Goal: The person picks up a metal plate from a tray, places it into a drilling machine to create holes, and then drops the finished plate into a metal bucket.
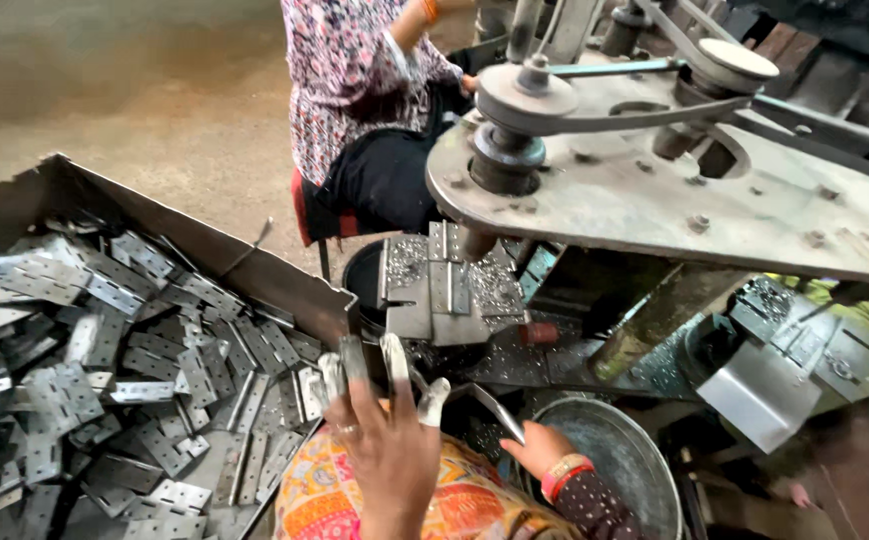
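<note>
My left hand (387, 440) is raised at the bottom centre with its back to me. Its fingers are spread, their tips wrapped in pale tape, and it holds nothing. It hovers at the near corner of a big metal bin (255, 270) heaped with grey steel hinges (135, 380). My right hand (538, 448), with bangles on the wrist, is closed on a flat metal hinge piece (500, 412) just left of a round metal bucket (620, 450). Ahead of both hands a hinge (443, 292) lies on the machine's work plate under the spindle (475, 243).
A belt-driven drilling machine with pulleys (525, 95) and a heavy steel plate (675, 200) overhangs the upper right. Another person in a patterned top (345, 90) sits behind it on a red stool (305, 215). More metal parts (795, 340) lie to the right.
</note>
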